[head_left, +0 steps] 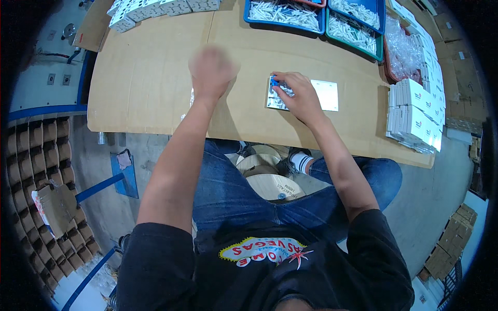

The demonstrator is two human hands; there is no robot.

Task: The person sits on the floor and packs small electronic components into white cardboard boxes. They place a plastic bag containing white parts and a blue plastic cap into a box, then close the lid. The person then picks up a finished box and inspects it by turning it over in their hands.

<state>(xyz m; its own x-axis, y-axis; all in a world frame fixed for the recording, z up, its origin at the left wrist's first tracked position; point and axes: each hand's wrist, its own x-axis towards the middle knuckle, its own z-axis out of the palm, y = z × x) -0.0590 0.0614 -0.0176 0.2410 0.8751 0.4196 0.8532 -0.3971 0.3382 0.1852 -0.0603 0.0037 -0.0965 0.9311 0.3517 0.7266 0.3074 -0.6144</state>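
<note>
My left hand (pixel 211 71) is over the cardboard-covered table left of centre, blurred so that its fingers cannot be made out. Further right, my right hand (pixel 300 95) reaches over a flat white box or card (pixel 327 96). Its thumb and forefinger are bent around a small blue piece (pixel 275 82) at the left end. That end has a blue and grey patterned surface (pixel 276 101), partly hidden under my fingers; the right end is plain white.
Blue trays (pixel 282 25) and a green tray (pixel 358 47) of white, stick-like pieces line the far edge. White boxes (pixel 412 116) are stacked at the right beside clear plastic bags (pixel 403 52). More small boxes (pixel 148 9) stand far left. Brown cardboard (pixel 150 88) covers the table.
</note>
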